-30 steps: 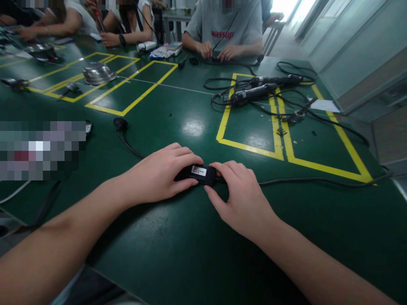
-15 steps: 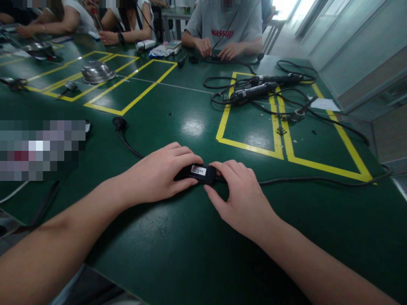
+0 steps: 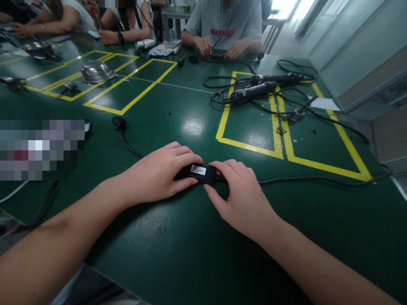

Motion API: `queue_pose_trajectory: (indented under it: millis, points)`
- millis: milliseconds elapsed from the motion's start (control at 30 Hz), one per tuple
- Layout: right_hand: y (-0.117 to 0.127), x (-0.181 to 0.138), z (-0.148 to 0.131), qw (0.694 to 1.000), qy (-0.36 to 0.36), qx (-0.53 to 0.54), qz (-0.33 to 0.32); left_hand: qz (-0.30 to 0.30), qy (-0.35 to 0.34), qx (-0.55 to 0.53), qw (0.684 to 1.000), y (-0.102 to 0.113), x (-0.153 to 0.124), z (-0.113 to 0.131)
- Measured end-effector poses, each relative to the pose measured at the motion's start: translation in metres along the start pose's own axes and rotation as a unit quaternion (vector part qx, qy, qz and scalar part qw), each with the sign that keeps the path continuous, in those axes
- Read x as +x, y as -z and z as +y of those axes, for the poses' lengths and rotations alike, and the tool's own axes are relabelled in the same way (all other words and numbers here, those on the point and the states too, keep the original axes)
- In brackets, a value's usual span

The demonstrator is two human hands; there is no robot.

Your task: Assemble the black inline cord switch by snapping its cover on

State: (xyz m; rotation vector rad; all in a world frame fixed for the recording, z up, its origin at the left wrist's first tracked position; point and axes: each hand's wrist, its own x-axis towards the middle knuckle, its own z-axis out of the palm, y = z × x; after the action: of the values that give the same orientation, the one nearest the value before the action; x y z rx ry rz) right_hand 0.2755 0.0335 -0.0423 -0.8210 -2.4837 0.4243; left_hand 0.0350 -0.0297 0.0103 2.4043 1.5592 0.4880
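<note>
Black box [image 3: 202, 173] w/ white label [image 3: 197, 170] sits btwn L hand [image 3: 168, 171] & R hand [image 3: 238, 186], near side of table [image 3: 165, 237], approx. mid-view; can't tell if it lies flat or is slightly lifted. L hand is part-closed, thumb + index pinching box's near & far edges; box's L end hidden under it. R hand also part-closed, thumb + index on opp. edges of box's R end. Dark cord [image 3: 305, 179] runs from R hand toward table's R edge. Plug [image 3: 119, 123] on its lead [image 3: 129, 146] lies beyond L wrist. Farther back R: two blk handheld tools [image 3: 254, 92] w/ tangled cables, partly over yellow tape [image 3: 249, 147]. Metal bowl [image 3: 97, 72] back L. Opp. side: co-worker in grey tee [image 3: 203, 21], fingers on small dark obj. [image 3: 218, 56].
</note>
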Motion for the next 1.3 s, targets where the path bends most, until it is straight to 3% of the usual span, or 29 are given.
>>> queue_pose_trajectory:
  millis: [1300]
  points:
    - [0.0023,0.0018,-0.0015,1.000,-0.015,0.014,-0.008,-0.002,0.003,-0.004,1.000,0.0005,-0.0002,-0.0006]
